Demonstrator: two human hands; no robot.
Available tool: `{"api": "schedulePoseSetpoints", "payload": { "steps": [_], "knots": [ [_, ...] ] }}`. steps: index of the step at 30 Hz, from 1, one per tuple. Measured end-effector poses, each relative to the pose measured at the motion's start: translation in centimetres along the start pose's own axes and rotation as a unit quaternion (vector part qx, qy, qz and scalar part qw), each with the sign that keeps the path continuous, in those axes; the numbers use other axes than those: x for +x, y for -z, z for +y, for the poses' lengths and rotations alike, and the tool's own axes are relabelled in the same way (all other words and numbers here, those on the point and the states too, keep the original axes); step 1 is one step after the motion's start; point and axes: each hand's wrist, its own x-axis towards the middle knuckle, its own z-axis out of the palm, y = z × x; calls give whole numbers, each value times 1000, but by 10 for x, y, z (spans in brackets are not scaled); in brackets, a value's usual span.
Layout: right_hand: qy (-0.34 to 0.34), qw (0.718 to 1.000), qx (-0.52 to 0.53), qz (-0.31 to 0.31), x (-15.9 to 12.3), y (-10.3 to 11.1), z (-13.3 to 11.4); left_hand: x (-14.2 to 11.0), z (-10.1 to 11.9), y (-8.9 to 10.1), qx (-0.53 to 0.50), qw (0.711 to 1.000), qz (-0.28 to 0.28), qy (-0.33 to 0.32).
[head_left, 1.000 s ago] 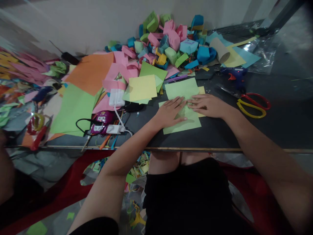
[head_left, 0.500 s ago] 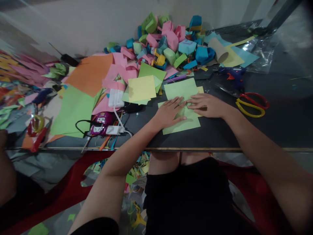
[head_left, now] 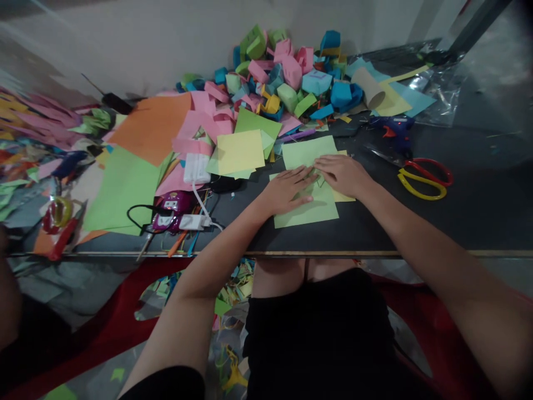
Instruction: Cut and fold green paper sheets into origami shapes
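Observation:
My left hand (head_left: 288, 189) lies flat with its fingers spread on a light green paper sheet (head_left: 308, 215). My right hand (head_left: 343, 173) rests beside it, its fingers stretched out and tips meeting the left fingertips. Under the fingers, a second light green sheet (head_left: 308, 151) reaches toward the back. Thin dark lines show on the green paper between the hands. A yellow paper (head_left: 346, 193) sticks out from beneath at the right. Whether a small piece lies under my fingertips is hidden.
Red-and-yellow-handled scissors (head_left: 425, 179) and a blue glue gun (head_left: 395, 128) lie to the right. Behind is a heap of folded paper pieces (head_left: 291, 72). A white power strip (head_left: 195, 168) and a purple socket block (head_left: 172, 211) sit left. A person's arm (head_left: 8, 300) shows at far left.
My right hand has slid a little to the left, its fingers closer together and nearer the left fingertips. More of the yellow paper and the dark lines now show. My left hand has barely moved.

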Motion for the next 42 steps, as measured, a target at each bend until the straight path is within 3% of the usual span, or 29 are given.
{"api": "schedulePoseSetpoints", "payload": {
  "steps": [12, 30, 42],
  "knots": [
    [-43, 999, 7, -2, -1, -6, 3, 1, 3, 3, 24, 1000, -16, -3],
    [-49, 999, -5, 1, -2, -8, 3, 2, 1, 0, 33, 999, -27, -15],
    [-65, 996, -5, 67, -4, -13, 5, 4, 0, 3, 27, 999, -26, -8]
  ]
}}
